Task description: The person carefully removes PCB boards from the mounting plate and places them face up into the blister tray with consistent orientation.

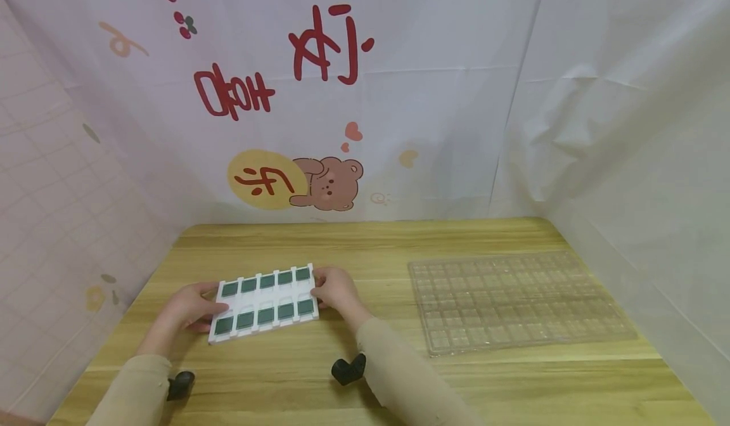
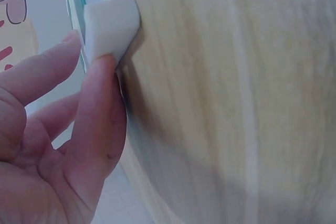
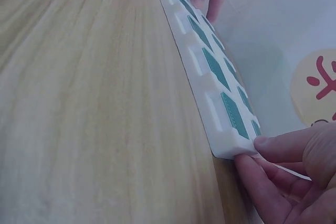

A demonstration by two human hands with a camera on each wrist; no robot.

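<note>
Both hands pinch a white foam tray (image 1: 263, 302) of green tiles on the wooden table (image 1: 399, 375): left hand (image 1: 191, 307) at its left end, right hand (image 1: 336, 290) at its right end. Right of the foam tray lies a clear plastic tray (image 1: 513, 302).

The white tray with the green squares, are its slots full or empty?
Full, as far as the head view shows: the white tray has two rows of five slots, each holding a green square.

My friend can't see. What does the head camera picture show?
Two hands, the left hand and the right hand, hold the ends of a white tray of green squares on a wooden table. A clear plastic tray lies to the right.
</note>
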